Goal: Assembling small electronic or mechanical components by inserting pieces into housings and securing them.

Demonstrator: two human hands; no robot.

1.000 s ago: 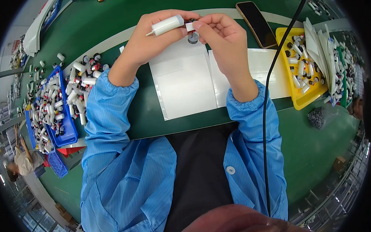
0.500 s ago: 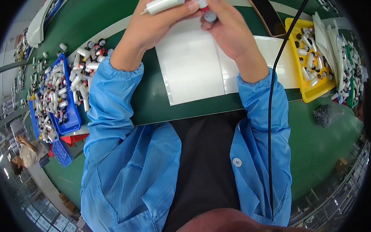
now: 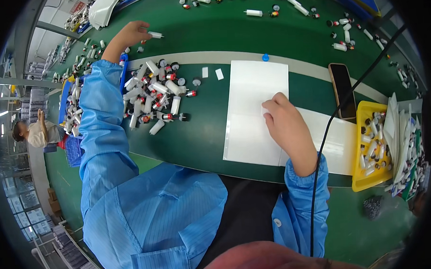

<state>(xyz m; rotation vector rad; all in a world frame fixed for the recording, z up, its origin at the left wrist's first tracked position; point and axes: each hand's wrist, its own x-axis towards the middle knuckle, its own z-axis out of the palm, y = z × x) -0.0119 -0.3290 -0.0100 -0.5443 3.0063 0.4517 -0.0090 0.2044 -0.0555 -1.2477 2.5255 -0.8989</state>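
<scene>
My left hand (image 3: 135, 34) reaches out to the far left over the green belt, thumb and fingers apart. Just beyond its fingertips is a white cylinder with a thin tip (image 3: 156, 35); it looks apart from the fingers. My right hand (image 3: 286, 120) is over a glossy white sheet (image 3: 252, 86), its fingers curled and pressed together; a small whitish bit may be at the fingertips, too small to name. Between my arms, nearer the left, lies a heap of white cylinders with red and black ends (image 3: 158, 87).
Two small white slips (image 3: 219, 74) lie beside the heap. A blue knob-like piece (image 3: 265, 57) stands behind the sheet. To the right are a phone (image 3: 342, 89), a black cable (image 3: 335, 111) and a yellow tray (image 3: 357, 177) of parts. Loose cylinders (image 3: 254, 13) dot the belt.
My hands were together at the top middle, with a white cylinder and small red-ringed parts. Now they are apart: the left has gone far left, the right back over the sheet. The view has shifted.
</scene>
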